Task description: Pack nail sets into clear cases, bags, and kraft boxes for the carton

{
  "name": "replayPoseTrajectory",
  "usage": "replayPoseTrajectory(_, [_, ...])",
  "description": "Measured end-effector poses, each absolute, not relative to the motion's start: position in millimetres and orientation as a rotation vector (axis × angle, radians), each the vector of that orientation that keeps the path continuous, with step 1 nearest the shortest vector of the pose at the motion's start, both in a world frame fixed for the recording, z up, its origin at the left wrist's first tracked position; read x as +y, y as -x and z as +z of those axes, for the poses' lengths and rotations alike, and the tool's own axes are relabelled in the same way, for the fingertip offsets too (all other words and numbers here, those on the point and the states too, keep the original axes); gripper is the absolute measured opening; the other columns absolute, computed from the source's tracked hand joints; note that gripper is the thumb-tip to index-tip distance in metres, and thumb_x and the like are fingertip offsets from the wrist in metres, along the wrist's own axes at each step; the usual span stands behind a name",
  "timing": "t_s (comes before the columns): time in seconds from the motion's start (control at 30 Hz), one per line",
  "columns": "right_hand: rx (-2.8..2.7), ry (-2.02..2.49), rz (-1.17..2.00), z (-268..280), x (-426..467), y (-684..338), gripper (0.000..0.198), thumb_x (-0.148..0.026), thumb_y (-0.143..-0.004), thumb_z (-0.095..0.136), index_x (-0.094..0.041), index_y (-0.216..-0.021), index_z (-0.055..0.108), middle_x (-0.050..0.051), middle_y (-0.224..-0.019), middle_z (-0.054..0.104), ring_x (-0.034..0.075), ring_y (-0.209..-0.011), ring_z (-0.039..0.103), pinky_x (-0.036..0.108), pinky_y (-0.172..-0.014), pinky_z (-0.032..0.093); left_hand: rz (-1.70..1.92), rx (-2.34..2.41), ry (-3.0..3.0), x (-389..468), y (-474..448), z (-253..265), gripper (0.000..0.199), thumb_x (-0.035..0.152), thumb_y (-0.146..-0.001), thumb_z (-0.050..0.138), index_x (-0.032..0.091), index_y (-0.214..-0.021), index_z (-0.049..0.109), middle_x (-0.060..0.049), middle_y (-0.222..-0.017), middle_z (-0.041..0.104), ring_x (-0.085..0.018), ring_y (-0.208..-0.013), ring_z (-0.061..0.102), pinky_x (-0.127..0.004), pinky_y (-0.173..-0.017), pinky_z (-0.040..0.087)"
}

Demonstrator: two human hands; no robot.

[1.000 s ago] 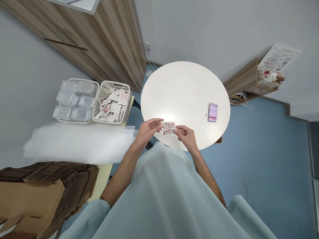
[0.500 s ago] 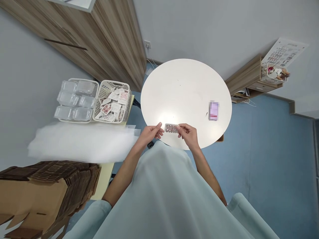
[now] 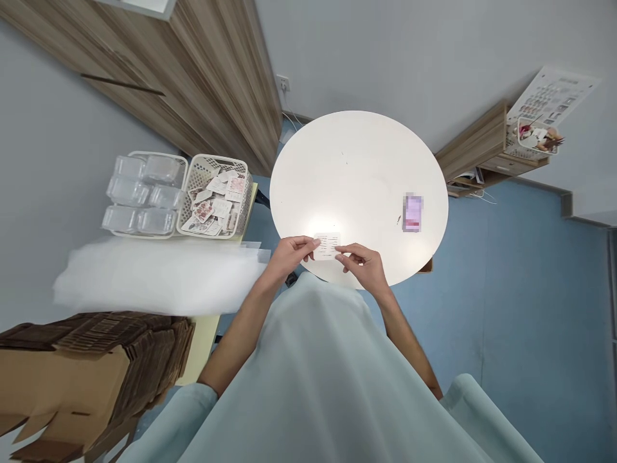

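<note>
While your left hand point(image 3: 288, 254) pinches the white card point(image 3: 328, 247), the grip of your right hand point(image 3: 367, 265) is hard to tell. You're apparently inspecting it; the next move wants a steady hold.

The left hand point(image 3: 289, 254) pinches a white printed card point(image 3: 327, 247) by its left edge, and the fingers of the right hand point(image 3: 365, 265) meet its right edge, above the near part of a round surface point(image 3: 357, 170). A purple rectangle point(image 3: 412, 213) (pixelated past reading) lies toward the right. Leftward, a card basket point(image 3: 197, 175) adjoins clear boxes point(image 3: 128, 191); white sheets point(image 3: 159, 276) and folded cardboard point(image 3: 62, 379) lie nearer.
</note>
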State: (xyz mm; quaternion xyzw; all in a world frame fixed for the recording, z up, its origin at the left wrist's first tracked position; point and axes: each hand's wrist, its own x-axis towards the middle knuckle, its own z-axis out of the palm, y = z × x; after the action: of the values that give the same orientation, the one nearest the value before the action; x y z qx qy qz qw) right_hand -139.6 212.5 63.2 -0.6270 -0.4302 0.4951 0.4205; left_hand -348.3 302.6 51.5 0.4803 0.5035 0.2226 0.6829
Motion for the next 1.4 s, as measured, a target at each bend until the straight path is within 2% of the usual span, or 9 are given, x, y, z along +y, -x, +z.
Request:
replayPoseTrajectory(0.27, [-1.015,1.565,1.194,58.4,210.0,139.6,0.027,-0.055,-0.09,0.077,-0.031,-0.099,0.084,0.003,-0.098,0.076,0.014,-0.058,0.06,0.035,-0.063,0.054,0.571,1.133,-1.178,301.7,340.8,58.3,0.045,0.066,-0.078,0.083,0.021,-0.08,0.078,-0.002,-0.069,0.066,-0.018,-0.069,0.058,-0.033,-0.069,0.048])
replayPoseTrajectory(0.4, [-0.957,1.589,1.229,59.1,211.2,136.9,0.03,-0.056,-0.089,0.077,-0.029,-0.1,0.083,-0.002,-0.068,0.065,0.016,-0.056,0.059,0.034,-0.062,0.052,0.572,1.105,-1.113,301.9,340.4,61.7,0.044,0.063,-0.079,0.085,0.02,-0.083,0.078,-0.005,-0.079,0.071,-0.02,-0.078,0.063,-0.034,-0.077,0.051])
replayPoseTrajectory(0.47, [-0.922,1.572,1.273,58.9,212.1,135.7,0.03,-0.056,-0.089,0.078,-0.029,-0.1,0.083,-0.004,-0.057,0.058,0.017,-0.054,0.058,0.033,-0.059,0.048,0.568,1.024,-1.03,301.9,340.2,61.7,0.047,0.063,-0.08,0.085,0.02,-0.096,0.079,-0.007,-0.093,0.076,-0.023,-0.089,0.068,-0.036,-0.084,0.053])
replayPoseTrajectory(0.53, [-0.885,1.527,1.334,57.5,212.9,135.6,0.031,-0.056,-0.088,0.079,-0.027,-0.1,0.083,-0.004,-0.055,0.058,0.016,-0.053,0.057,0.032,-0.056,0.044,0.558,0.908,-0.924,301.5,339.3,59.9,0.059,0.066,-0.079,0.085,0.02,-0.115,0.078,-0.011,-0.108,0.078,-0.027,-0.103,0.071,-0.038,-0.092,0.053])
replayPoseTrajectory(0.67, [-0.832,1.412,1.44,50.7,213.4,138.8,0.034,-0.056,-0.087,0.08,-0.025,-0.102,0.082,-0.004,-0.057,0.06,0.015,-0.052,0.057,0.03,-0.053,0.041,0.524,0.679,-0.768,298.7,336.4,53.8,0.083,0.071,-0.077,0.086,0.019,-0.14,0.068,-0.019,-0.132,0.075,-0.035,-0.124,0.069,-0.046,-0.106,0.05])
replayPoseTrajectory(0.83, [-0.837,1.42,1.436,45.4,212.1,141.8,0.035,-0.057,-0.09,0.078,-0.024,-0.103,0.08,-0.004,-0.061,0.063,0.016,-0.054,0.062,0.03,-0.053,0.044,0.514,0.648,-0.749,295.8,332.8,49.8,0.083,0.065,-0.08,0.087,0.02,-0.146,0.065,-0.021,-0.141,0.071,-0.037,-0.129,0.068,-0.05,-0.114,0.045])
replayPoseTrajectory(0.93, [-0.922,1.563,1.269,49.2,210.4,143.1,0.037,-0.06,-0.089,0.077,-0.025,-0.101,0.078,0.001,-0.082,0.074,0.017,-0.062,0.067,0.031,-0.057,0.048,0.548,0.763,-0.791,294.9,328.9,50.0,0.079,0.061,-0.082,0.087,0.02,-0.146,0.064,-0.02,-0.143,0.07,-0.036,-0.131,0.067,-0.05,-0.117,0.043])
replayPoseTrajectory(1.03, [-1.048,1.672,1.085,55.4,208.2,147.2,0.04,-0.063,-0.084,0.081,-0.026,-0.095,0.075,0.004,-0.104,0.077,0.016,-0.068,0.067,0.032,-0.06,0.051,0.594,0.921,-0.843,292.9,322.6,51.9,0.076,0.055,-0.08,0.09,0.019,-0.143,0.065,-0.02,-0.141,0.071,-0.036,-0.137,0.063,-0.049,-0.118,0.043])
replayPoseTrajectory(1.4, [-1.168,1.726,0.941,46.1,201.9,132.9,0.028,-0.051,-0.095,0.069,-0.025,-0.086,0.074,0.002,-0.09,0.077,0.016,-0.063,0.066,0.031,-0.063,0.051,0.682,1.137,-0.987,282.8,299.6,48.8,0.066,0.048,-0.074,0.092,0.019,-0.13,0.072,-0.015,-0.135,0.075,-0.033,-0.132,0.066,-0.046,-0.11,0.053])
